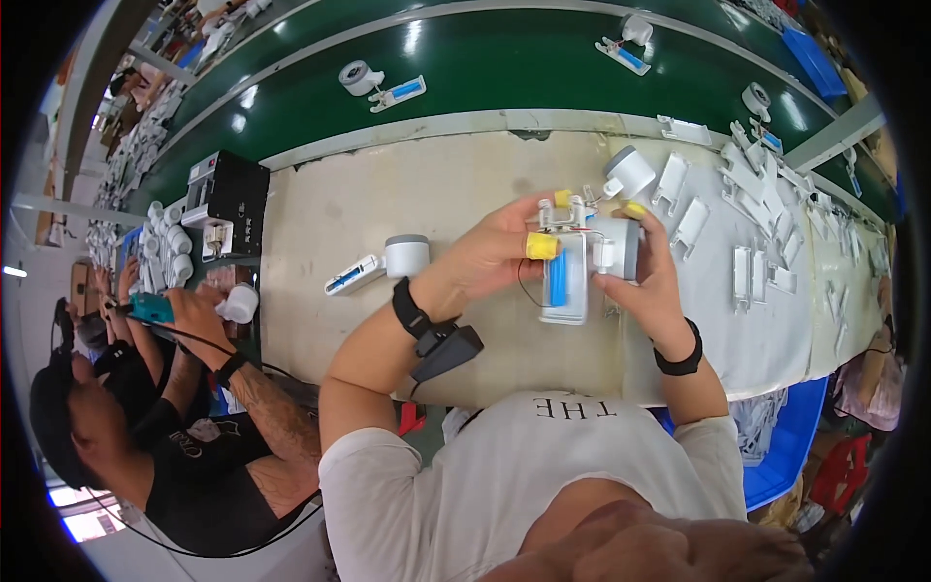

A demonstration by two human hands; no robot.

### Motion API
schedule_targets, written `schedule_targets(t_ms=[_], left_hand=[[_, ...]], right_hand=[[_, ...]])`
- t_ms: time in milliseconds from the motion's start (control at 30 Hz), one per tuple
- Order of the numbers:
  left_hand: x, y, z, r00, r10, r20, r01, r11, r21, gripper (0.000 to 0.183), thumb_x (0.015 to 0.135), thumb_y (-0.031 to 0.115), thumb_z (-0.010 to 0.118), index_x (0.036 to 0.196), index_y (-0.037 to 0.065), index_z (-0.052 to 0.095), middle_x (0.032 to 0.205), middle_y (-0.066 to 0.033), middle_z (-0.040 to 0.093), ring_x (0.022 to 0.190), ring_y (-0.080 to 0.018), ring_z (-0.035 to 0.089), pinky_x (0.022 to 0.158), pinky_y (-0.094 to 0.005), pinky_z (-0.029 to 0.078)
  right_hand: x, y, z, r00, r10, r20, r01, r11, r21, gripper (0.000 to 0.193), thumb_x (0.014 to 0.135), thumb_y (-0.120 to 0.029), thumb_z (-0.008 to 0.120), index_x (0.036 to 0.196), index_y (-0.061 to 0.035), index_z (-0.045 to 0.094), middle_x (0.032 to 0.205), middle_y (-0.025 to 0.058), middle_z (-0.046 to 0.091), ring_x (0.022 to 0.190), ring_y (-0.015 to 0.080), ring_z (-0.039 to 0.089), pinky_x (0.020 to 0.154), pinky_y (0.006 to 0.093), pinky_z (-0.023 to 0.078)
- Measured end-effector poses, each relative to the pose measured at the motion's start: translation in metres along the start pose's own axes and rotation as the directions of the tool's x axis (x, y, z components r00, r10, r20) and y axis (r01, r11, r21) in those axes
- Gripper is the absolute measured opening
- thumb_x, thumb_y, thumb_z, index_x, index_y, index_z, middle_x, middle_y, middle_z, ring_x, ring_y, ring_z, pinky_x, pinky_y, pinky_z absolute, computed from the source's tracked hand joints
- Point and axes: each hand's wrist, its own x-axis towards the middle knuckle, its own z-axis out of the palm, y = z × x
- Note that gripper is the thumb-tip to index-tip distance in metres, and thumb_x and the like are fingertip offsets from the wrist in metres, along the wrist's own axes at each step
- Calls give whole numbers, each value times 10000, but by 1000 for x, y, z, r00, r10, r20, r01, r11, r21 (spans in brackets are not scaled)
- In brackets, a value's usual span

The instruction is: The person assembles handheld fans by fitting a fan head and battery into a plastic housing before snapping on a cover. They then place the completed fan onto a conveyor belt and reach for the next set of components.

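Over the table, my left hand (504, 250), with yellow finger covers, grips an open white plastic housing (576, 299). A blue cylindrical battery (558, 279) and thin wires show in it. My right hand (652, 276), with a yellow cover on one fingertip, holds the attached round white-and-grey head (615, 247). The fingers of both hands are bent around this one device. Small white parts stand out at its far end, partly behind my fingers. On the table left of my left forearm lies a similar unit with a round head (406, 256) and a white handle (353, 275).
Another white-and-grey head (630, 172) and loose white covers (690, 226) lie to the right. A green conveyor (504, 73) carries similar units. At left stand a black machine (238, 209) and a co-worker holding a teal power tool (151, 308). A blue bin (790, 456) sits below right.
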Motion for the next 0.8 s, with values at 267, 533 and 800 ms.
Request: schedule_targets(t_ms=[267, 533, 800], left_hand=[[-15, -12, 20, 988, 117, -99, -120, 993, -16, 377, 848, 112, 477, 1198, -8, 406, 1033, -153, 584, 821, -256, 643, 764, -351, 536], [-13, -15, 15, 999, 5, -51, -4, 1000, 28, 286, 860, 120, 443, 1124, 12, 440, 912, -130, 591, 731, -206, 621, 649, -313, 526], [-16, -21, 32, 961, 157, -229, -9, 843, 539, 189, 833, 83, 483, 1013, 27, 480, 811, -70, 585, 644, -109, 554, 577, -256, 460]], right_hand=[[-5, -2, -29, 913, 346, 215, -406, 809, 425, 737, 792, -404, 607, 1356, -74, 267, 1156, 93, 498, 915, 174, 557, 657, 255, 483], [-5, -8, -36, 903, -407, 135, 396, 672, -626, 709, 615, 22, 736, 1224, -80, 389, 1179, 103, 416, 1025, 211, 491, 841, 324, 461], [0, -5, -33, 729, -646, 228, 556, 365, -747, 603, 582, 1, 762, 1099, -93, 467, 1121, 122, 505, 1025, 283, 487, 858, 345, 424]])
